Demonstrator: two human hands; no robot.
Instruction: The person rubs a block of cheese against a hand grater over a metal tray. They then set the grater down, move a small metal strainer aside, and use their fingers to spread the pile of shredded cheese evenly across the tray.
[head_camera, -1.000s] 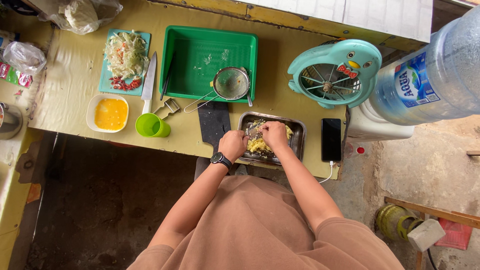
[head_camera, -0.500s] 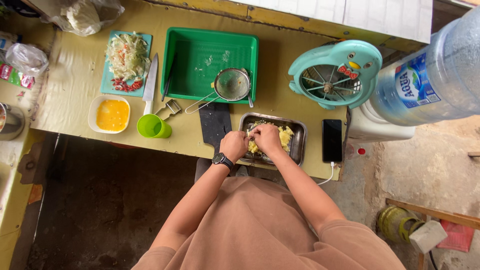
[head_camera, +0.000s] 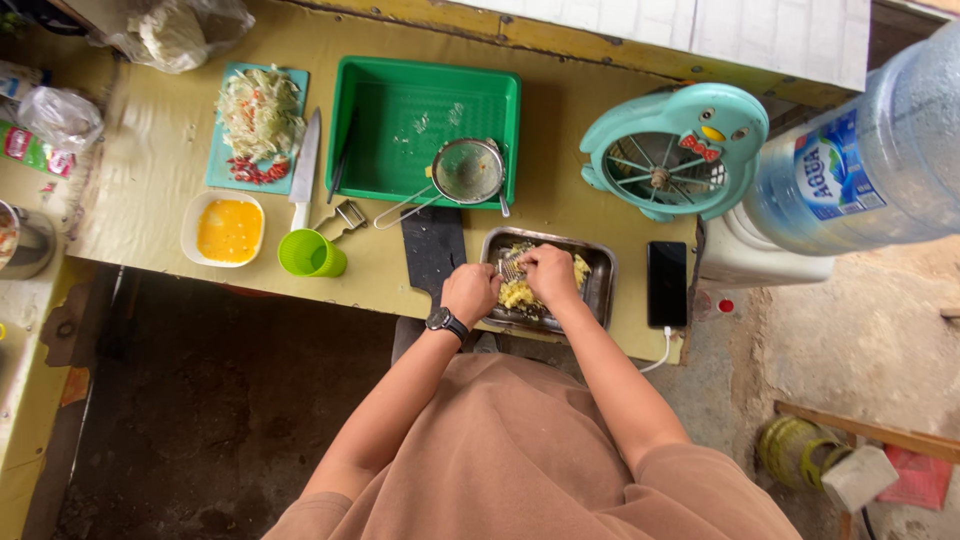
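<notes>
A metal tray with a heap of yellow grated food sits at the near edge of the counter. My left hand, a black watch on its wrist, is closed at the tray's left side and seems to hold a small metal grater that stands in the tray. Fingers curled, my right hand presses down beside the grater on the yellow food. What lies under the fingers is hidden.
Left of the tray lie a black board, a green cup, a bowl of beaten egg, a knife and shredded vegetables on a cutting board. Behind: green tray with a strainer. Right: phone, teal fan, water jug.
My right hand has shifted a little left across the tray toward the grater. My left hand has stayed at the tray's left side.
</notes>
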